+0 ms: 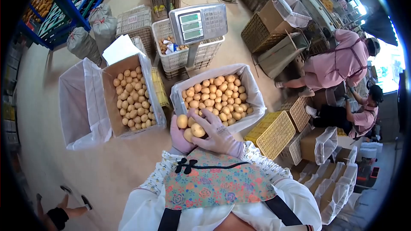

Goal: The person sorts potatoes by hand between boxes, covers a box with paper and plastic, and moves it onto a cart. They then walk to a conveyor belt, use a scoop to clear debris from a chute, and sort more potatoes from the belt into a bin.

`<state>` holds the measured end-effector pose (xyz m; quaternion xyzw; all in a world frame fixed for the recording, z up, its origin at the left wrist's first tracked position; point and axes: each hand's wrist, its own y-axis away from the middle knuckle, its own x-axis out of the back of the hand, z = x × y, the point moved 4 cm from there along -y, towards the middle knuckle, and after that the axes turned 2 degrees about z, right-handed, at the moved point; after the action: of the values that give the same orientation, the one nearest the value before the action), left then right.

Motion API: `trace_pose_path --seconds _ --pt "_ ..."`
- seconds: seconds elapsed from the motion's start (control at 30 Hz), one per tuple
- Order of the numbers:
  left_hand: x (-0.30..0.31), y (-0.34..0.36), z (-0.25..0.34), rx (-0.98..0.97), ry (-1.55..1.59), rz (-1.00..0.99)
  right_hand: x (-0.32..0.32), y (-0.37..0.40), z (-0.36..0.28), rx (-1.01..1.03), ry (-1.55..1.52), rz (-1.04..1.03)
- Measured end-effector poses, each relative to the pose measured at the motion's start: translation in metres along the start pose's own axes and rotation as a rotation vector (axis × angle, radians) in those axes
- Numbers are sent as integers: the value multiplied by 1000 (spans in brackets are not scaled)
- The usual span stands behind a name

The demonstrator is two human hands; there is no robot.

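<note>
While we look down past a flowered apron bib [214, 184], the concrete floor [85, 167] spreads widest, crowded with packing goods. Straight ahead of us stands a carton [252, 92] lined with white plastic and heaped with round yellow fruits [216, 96]. A second lined carton [109, 102] of the same fruits sits well apart to our left. Beyond them a weighing scale [198, 22] rises over a white plastic crate [171, 62]. Yellow crates [272, 132] lie to our right, near people in pink [338, 64] bent over their own work.

Closer in, our left hand [179, 139] is cupped palm up and our right hand [220, 136] lies across it, so the grip of both is closed around a few held fruits [198, 130]. These sit just at the near left corner of the carton ahead, which lies forward and slightly right of the grip. The right hand is the nearer one to it. Being round, the fruits show no long axis.
</note>
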<state>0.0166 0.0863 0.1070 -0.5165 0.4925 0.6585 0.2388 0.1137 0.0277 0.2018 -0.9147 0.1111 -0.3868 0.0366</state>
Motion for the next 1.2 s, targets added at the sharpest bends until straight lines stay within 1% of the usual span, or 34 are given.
trace_pose_path --seconds 0.07,0.17,0.2,0.23,0.27,0.3,0.33,0.37,0.4,0.43,0.47,0.5,0.53,0.6,0.63,0.7,0.73,0.8,0.87,0.9,0.97,1.03,1.13,1.2 --pt "5 4 11 -53 -43 -33 -7 -7 -10 5 -13 -23" --pt "17 12 34 -123 -62 -23 -22 -20 -20 45 -2 -45" --pt "22 16 46 -102 -48 -106 -27 -26 -24 74 -14 -49" --pt "40 13 64 -313 -337 -52 -30 -31 -31 144 -25 -39" --pt "58 16 78 -355 -318 -58 -34 -36 -33 189 -65 -45" --pt "59 22 92 -397 -298 -64 -37 -33 -34 188 -40 -8" --pt "22 35 103 -274 36 -152 -37 -32 -33 187 -10 34" --pt "23 40 121 -355 50 -132 -40 -28 -27 115 -13 11" --pt "38 37 144 -389 121 -228 -39 -27 -25 50 -13 -11" --pt "49 39 168 -470 72 -120 -41 -21 -15 8 -23 -33" --pt "59 31 194 -459 241 -28 -47 -12 -2 -35 -32 -56" --pt "89 23 227 -577 27 66 -52 -2 7 -99 -7 -62" --pt "117 21 245 -503 224 257 -57 7 16 -125 -7 -91" --pt "130 27 257 -627 214 746 -61 22 29 -177 -3 -150" --pt "139 26 256 -608 205 713 -59 25 30 -194 0 -195" --pt "172 25 253 -581 181 644 -58 28 35 -248 -61 -204" --pt "181 28 247 -571 184 651 -59 29 38 -275 -96 -210" --pt "197 32 226 -553 185 665 -57 33 47 -284 -63 -211" --pt "208 37 209 -566 139 632 -51 34 52 -286 -68 -198" --pt "208 38 202 -569 115 614 -49 37 58 -349 -85 -201" --pt "194 42 187 -545 71 630 -47 43 74 -405 -134 -214" --pt "182 52 173 -518 4 641 -53 57 104 -474 -141 -231" --pt "164 73 150 -570 -51 693 -69 86 159 -637 -115 -330" --pt "178 94 131 -628 -21 776 -71 103 183 -703 -4 -472"
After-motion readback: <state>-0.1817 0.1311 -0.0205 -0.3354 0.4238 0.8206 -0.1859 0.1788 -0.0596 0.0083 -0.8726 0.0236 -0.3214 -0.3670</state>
